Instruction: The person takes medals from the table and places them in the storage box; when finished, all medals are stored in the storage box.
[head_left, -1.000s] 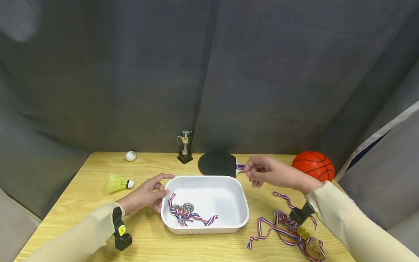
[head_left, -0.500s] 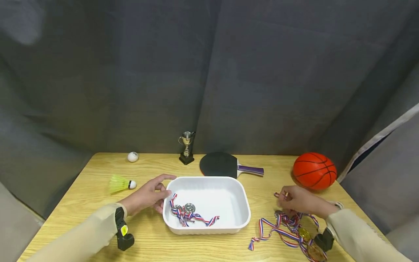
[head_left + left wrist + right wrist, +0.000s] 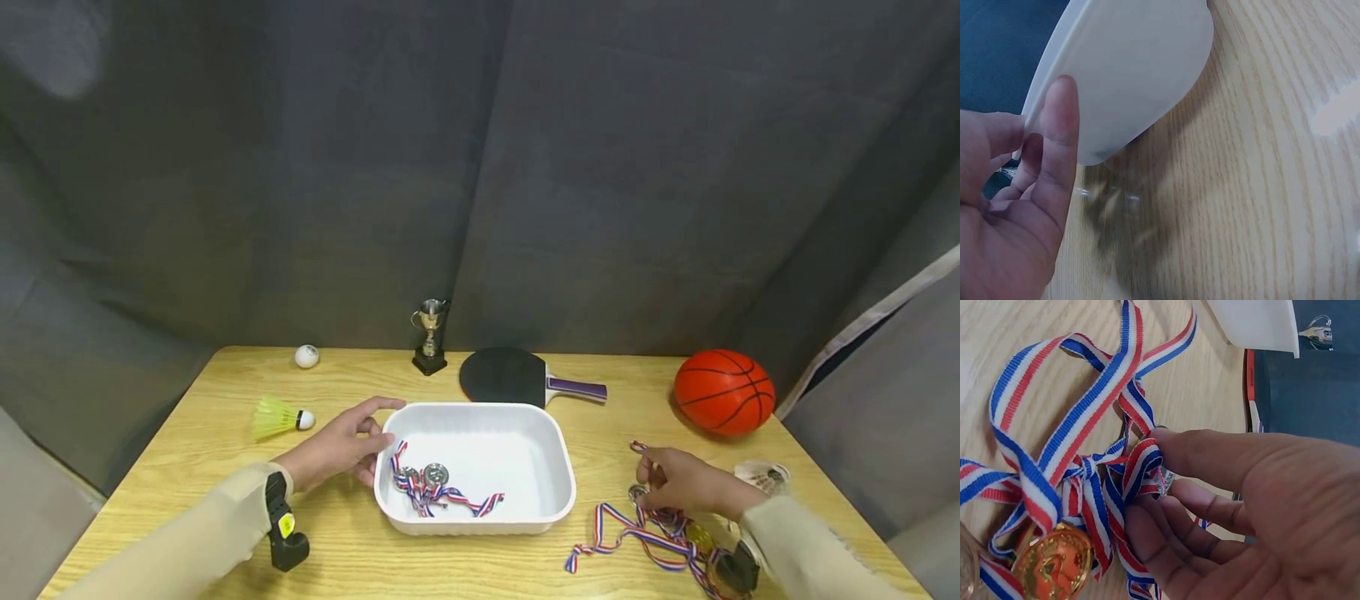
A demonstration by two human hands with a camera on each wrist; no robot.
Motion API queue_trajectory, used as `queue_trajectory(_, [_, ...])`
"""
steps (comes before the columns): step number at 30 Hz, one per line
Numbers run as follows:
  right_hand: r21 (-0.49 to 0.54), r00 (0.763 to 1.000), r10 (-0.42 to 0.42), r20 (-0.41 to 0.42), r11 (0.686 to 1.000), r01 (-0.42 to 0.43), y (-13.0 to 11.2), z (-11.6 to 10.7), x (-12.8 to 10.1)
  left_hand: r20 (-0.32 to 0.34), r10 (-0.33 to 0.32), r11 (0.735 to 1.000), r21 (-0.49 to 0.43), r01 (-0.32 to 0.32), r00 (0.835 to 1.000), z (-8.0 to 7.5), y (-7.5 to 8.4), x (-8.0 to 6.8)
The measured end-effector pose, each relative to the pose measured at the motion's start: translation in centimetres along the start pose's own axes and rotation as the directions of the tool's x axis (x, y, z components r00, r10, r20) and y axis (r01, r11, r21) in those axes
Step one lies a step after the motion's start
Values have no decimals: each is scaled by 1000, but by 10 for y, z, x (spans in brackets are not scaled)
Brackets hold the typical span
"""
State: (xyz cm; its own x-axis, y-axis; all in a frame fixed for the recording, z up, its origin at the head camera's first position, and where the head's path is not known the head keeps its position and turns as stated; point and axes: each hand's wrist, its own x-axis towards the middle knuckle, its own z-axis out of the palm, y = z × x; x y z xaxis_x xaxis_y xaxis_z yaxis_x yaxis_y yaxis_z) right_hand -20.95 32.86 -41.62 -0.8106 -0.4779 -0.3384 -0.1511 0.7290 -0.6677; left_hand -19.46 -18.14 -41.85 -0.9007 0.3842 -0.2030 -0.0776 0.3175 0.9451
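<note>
My left hand (image 3: pixel 337 446) grips the left rim of a white plastic tray (image 3: pixel 480 527); in the left wrist view its fingers lie against the outer wall. Inside the tray are silver medals (image 3: pixel 435 476) on red, white and blue ribbons (image 3: pixel 468 506). At the right, my right hand (image 3: pixel 686 483) is over a tangled medal pile. The right wrist view has its thumb and fingers around a ribbon (image 3: pixel 1141 462) and a silver medal (image 3: pixel 1164 480), mostly hidden by the fingers. A gold medal (image 3: pixel 1057 562) lies beside them on the table.
Behind the tray lie a black table tennis bat (image 3: pixel 502 377) and a small trophy cup (image 3: pixel 431 337). A red basketball (image 3: pixel 723 392) is at the back right. A yellow shuttlecock (image 3: pixel 281 418) and a white ball (image 3: pixel 307 357) sit on the left. A dark curtain (image 3: pixel 450 167) hangs behind.
My right hand has moved from above the bat handle, right and down to the medal pile, and its fingers have closed in around a silver medal. My left hand stays on the tray.
</note>
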Motion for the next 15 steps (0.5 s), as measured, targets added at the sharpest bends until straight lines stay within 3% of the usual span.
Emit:
queue_trajectory(8, [-55,1000,6,-18,998,-7,1,1,3,-2,-4,1000,10,4,1000,0,0,0])
queue_trajectory(15, [-22,1000,0,19,1000,0,-1,0,2,0,-4,1000,9,4,1000,0,0,0])
